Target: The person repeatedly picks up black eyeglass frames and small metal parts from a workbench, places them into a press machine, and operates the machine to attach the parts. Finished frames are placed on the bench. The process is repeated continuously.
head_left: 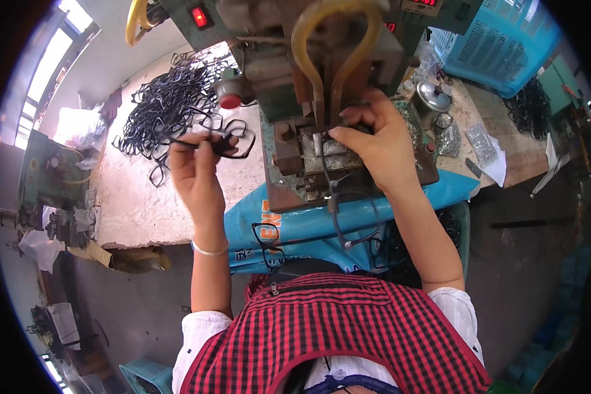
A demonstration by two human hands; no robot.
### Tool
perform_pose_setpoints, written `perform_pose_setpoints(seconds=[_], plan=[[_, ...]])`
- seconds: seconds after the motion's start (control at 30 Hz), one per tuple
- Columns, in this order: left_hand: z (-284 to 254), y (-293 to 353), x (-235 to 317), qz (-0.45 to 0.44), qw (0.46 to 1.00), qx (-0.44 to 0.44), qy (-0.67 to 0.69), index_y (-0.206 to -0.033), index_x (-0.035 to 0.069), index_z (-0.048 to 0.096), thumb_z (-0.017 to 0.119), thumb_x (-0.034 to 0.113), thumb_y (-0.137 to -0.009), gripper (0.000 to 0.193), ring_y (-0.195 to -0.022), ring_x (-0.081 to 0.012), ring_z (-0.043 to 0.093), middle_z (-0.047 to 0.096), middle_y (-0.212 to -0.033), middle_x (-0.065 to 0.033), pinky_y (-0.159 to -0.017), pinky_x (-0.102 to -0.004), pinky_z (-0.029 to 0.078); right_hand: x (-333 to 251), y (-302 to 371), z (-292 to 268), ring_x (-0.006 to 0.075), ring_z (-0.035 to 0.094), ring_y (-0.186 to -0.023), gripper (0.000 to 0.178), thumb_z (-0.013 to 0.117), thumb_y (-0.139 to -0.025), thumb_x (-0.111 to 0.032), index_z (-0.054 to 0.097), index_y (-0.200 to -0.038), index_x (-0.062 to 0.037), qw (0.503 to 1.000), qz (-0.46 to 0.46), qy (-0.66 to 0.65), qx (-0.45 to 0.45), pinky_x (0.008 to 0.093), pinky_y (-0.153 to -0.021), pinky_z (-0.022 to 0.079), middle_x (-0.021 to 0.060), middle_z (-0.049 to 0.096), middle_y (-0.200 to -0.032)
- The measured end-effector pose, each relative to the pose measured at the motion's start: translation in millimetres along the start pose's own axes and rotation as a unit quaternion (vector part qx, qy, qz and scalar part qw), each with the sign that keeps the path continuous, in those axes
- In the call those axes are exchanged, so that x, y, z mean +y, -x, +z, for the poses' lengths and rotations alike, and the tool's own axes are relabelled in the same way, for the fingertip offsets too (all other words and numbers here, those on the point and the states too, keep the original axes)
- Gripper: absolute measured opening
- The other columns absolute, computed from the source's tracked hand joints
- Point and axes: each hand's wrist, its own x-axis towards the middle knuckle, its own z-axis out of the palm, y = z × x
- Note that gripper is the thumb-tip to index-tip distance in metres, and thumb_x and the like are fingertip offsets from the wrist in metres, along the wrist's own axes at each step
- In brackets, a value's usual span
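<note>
My left hand (200, 167) is closed on a black eyeglass frame (243, 139) above the pale tabletop, left of the machine. At the machine's metal fixture (312, 148), my right hand (377, 138) has its thumb and fingers curled in beside the upright electrodes (318, 108). Whatever is between those fingertips is too small to make out. Another dark eyeglass frame (338, 220) hangs from the front of the fixture, below my right hand. A looped yellow hose (299, 33) rises above the electrodes and partly blocks the machine behind.
A heap of black eyeglass frames (161, 105) lies on the worktable (128, 217) at left. Blue plastic sheeting (295, 226) drapes before the machine, with more frames on it. At right are a lidded metal pot (433, 96), bags of small parts (482, 144) and a blue crate (492, 46).
</note>
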Motion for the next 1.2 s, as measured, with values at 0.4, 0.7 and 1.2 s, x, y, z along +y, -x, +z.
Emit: perform_pose_setpoints(seconds=[0.4, 0.7, 1.2], plan=[[62, -2, 48, 0.22, 0.955, -0.192, -0.051, -0.1, -0.005, 0.061, 0.062, -0.014, -0.086, 0.017, -0.088, -0.0275, 0.071, 0.07, -0.09, -0.0153, -0.087, -0.0446, 0.058, -30, 31, -3, 0.0176, 0.065, -0.111, 0.055, 0.069, -0.086, 0.0, 0.053, -0.138, 0.0034, 0.998, -0.034, -0.016, -0.053, 0.0321, -0.1, 0.049, 0.0119, 0.07, -0.117], [90, 14, 24, 0.476, 0.759, -0.339, -0.287, -0.097, 0.008, 0.068, 0.076, 0.009, -0.077, 0.022, -0.083, -0.0208, 0.073, 0.077, -0.106, -0.0091, -0.068, -0.031, 0.06, 94, 25, -104, 0.0419, 0.058, -0.124, 0.021, 0.079, -0.082, -0.019, 0.079, -0.102, -0.0135, 0.839, -0.146, 0.512, 0.111, 0.0509, -0.102, 0.048, 0.0232, 0.065, -0.125], [13, 49, 8, 0.26, 0.887, -0.044, -0.38, -0.108, 0.003, 0.07, 0.07, -0.001, -0.087, 0.022, -0.112, -0.0329, 0.068, 0.071, -0.12, -0.0145, -0.098, -0.0424, 0.054, 75, 6, -91, 0.0301, 0.07, -0.088, 0.012, 0.076, -0.086, -0.011, 0.073, -0.095, -0.0044, 0.908, -0.113, 0.376, 0.149, 0.0372, -0.078, 0.053, 0.0118, 0.073, -0.091]])
